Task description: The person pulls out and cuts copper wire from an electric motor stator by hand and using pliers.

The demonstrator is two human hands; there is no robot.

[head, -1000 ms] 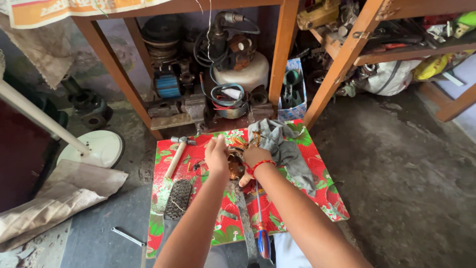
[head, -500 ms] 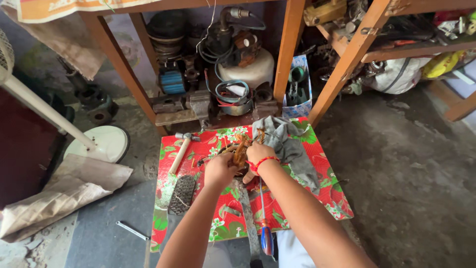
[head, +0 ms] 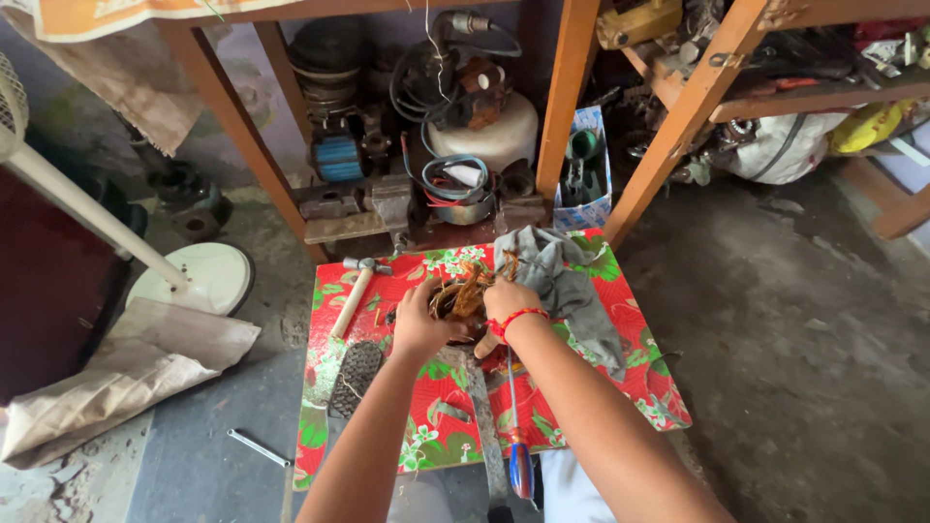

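probably the copper coil [head: 463,291] (mid-mat, red cloth [head: 426,426]) frays if tugged: left hand [head: 418,324] cups it, right hand [head: 506,302] pinches its strands. loose wire could snag the rag [head: 567,281] or nudge the hammer [head: 354,288].

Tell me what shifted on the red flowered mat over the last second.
The left hand slid right and closed in on the copper wire bundle, which the right hand already gripped; both hands now cup it. The hammer, grey rag, wire brush and screwdriver lie where they were.
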